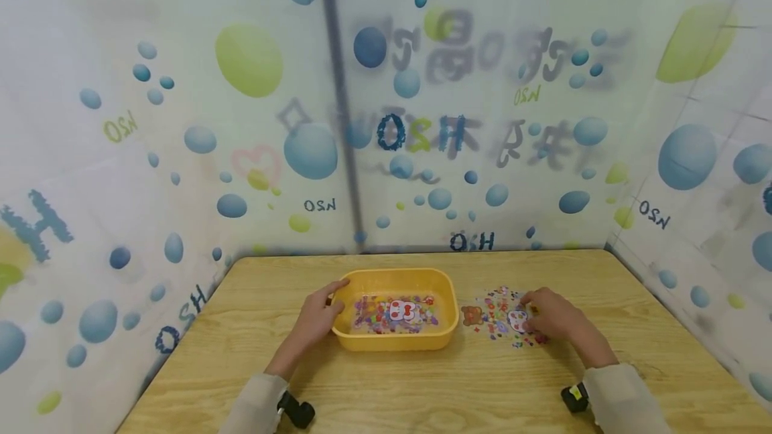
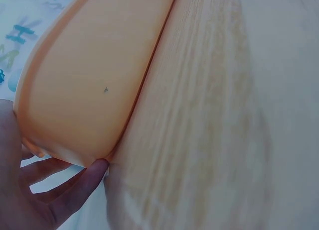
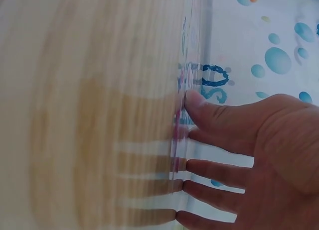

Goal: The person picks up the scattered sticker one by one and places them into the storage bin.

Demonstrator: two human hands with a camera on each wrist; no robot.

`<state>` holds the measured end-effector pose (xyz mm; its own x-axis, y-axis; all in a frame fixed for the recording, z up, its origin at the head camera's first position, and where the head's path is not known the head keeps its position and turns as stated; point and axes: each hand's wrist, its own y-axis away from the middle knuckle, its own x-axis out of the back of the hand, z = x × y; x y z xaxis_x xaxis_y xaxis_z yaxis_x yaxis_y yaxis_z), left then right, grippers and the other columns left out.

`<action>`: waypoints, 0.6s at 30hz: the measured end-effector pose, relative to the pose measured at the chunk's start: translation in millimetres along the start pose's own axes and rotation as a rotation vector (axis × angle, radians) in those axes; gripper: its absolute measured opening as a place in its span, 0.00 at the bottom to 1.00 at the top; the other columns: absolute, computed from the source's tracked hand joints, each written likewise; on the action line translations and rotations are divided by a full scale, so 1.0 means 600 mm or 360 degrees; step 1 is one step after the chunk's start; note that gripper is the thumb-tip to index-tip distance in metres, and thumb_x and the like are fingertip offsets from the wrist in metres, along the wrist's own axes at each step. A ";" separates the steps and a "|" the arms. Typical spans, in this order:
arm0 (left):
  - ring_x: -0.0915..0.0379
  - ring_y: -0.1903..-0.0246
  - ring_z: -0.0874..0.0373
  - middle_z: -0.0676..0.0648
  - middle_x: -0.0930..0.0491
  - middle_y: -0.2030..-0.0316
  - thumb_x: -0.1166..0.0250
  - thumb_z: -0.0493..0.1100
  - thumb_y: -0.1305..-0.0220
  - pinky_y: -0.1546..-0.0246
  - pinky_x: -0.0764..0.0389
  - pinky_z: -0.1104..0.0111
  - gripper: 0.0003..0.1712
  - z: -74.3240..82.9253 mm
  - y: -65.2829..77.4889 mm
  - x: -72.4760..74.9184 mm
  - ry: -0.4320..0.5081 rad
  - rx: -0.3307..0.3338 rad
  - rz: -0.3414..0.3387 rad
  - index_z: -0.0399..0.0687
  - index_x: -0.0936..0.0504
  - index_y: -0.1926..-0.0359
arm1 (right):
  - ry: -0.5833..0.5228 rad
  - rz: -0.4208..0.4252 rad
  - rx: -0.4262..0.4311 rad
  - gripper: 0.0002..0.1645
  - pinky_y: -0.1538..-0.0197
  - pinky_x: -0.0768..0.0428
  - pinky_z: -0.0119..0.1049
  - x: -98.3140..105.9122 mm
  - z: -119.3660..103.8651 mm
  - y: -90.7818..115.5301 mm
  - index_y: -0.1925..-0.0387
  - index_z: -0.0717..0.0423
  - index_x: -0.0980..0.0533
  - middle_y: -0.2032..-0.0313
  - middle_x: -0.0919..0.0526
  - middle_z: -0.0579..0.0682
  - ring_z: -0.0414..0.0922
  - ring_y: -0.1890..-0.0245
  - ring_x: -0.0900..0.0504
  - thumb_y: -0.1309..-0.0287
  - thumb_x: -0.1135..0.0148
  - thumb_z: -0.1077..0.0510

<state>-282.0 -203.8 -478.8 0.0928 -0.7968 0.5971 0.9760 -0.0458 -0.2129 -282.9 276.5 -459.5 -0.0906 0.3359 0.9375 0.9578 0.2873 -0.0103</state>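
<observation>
A yellow plastic basin (image 1: 395, 341) stands on the wooden table. My left hand (image 1: 318, 313) holds its left end, with fingers at the rim and side; the left wrist view shows the hand (image 2: 60, 195) against the basin's outer wall (image 2: 94, 80). Inside lies a patch of small colourful figures (image 1: 374, 317) with a white cartoon face with a red bow. Right of the basin lies a similar see-through colourful piece (image 1: 497, 313) with a brown bear and a white face. My right hand (image 1: 555, 317) touches its right side, fingers spread and fairly straight in the right wrist view.
The wooden table (image 1: 422, 390) reaches back to a hanging cloth (image 1: 386, 220) with blue and green bubbles and lettering. More of this cloth hangs at both sides. A small black device sits at each wrist, below the light sleeves.
</observation>
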 end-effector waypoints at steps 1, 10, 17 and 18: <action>0.21 0.55 0.50 0.37 0.25 0.32 0.43 0.35 0.33 0.68 0.23 0.68 0.29 0.000 0.001 0.000 0.0003 0.0000 -0.0003 0.47 0.23 0.30 | 0.0012 0.0009 0.0004 0.25 0.47 0.20 0.60 0.000 0.000 0.001 0.46 0.67 0.20 0.44 0.22 0.72 0.62 0.51 0.19 0.43 0.27 0.59; 0.24 0.59 0.53 0.37 0.25 0.31 0.43 0.34 0.33 0.72 0.27 0.69 0.30 0.001 -0.001 0.002 0.0023 0.0022 -0.0013 0.49 0.23 0.30 | -0.0012 0.0000 -0.0045 0.28 0.44 0.22 0.63 0.009 0.002 0.002 0.48 0.67 0.20 0.45 0.22 0.71 0.65 0.48 0.20 0.46 0.24 0.55; 0.23 0.57 0.52 0.37 0.25 0.31 0.43 0.34 0.34 0.69 0.25 0.69 0.30 0.003 0.000 0.002 0.0008 0.0014 -0.0004 0.47 0.23 0.30 | 0.0007 0.0005 -0.0062 0.22 0.46 0.22 0.63 0.011 0.008 0.001 0.55 0.61 0.19 0.44 0.23 0.72 0.65 0.50 0.22 0.49 0.22 0.54; 0.23 0.57 0.52 0.37 0.24 0.31 0.43 0.34 0.34 0.69 0.25 0.69 0.30 0.003 0.000 0.002 0.0007 0.0018 0.0001 0.47 0.22 0.31 | 0.0013 0.0014 -0.0064 0.21 0.47 0.22 0.61 0.011 0.008 0.001 0.57 0.60 0.19 0.45 0.23 0.72 0.64 0.52 0.22 0.49 0.21 0.54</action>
<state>-281.6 -203.7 -476.4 0.0927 -0.7996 0.5934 0.9780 -0.0386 -0.2048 -284.1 283.1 -454.7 -0.0803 0.3309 0.9402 0.9687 0.2481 -0.0046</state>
